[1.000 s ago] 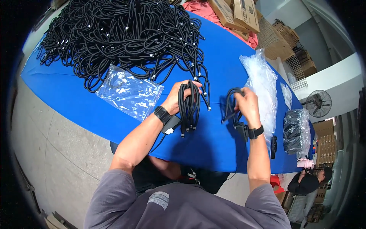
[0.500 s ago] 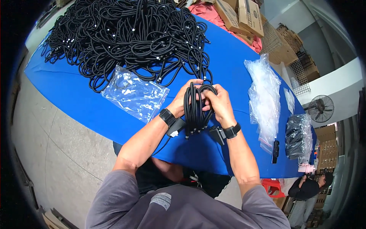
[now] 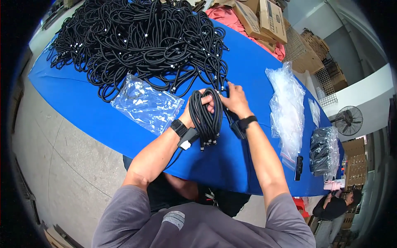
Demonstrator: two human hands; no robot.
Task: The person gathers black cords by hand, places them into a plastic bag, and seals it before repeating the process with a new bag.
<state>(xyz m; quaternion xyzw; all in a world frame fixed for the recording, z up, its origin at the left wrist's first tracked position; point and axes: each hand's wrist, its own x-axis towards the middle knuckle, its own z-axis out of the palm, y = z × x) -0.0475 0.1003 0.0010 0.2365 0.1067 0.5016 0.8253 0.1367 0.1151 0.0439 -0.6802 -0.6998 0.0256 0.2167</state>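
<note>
My left hand [image 3: 188,117] is closed round a looped bundle of black cords [image 3: 203,122], with its fingers showing through the loops. The cords' metal-tipped ends hang together at the bottom of the bundle. Just to the right, my right hand [image 3: 236,100] is at a single black cord that runs from the pile down past the palm, and its fingers appear closed on it, partly hidden. A large tangled pile of black cords [image 3: 136,45] with small pale tips covers the far left of the blue table [image 3: 256,161]. Beside my left forearm lies a clear plastic bag [image 3: 144,103].
A stack of clear bags [image 3: 286,107] lies on the right side of the table. Near it are a small black object [image 3: 298,167] and a packed bag of black items [image 3: 320,151]. Cardboard boxes [image 3: 271,20], a fan [image 3: 348,120] and another person [image 3: 335,206] are beyond.
My right hand has come off the bundle and moved slightly right to a cord by the pile. The bundle has shifted a little left and turned in my left hand, showing its loops.
</note>
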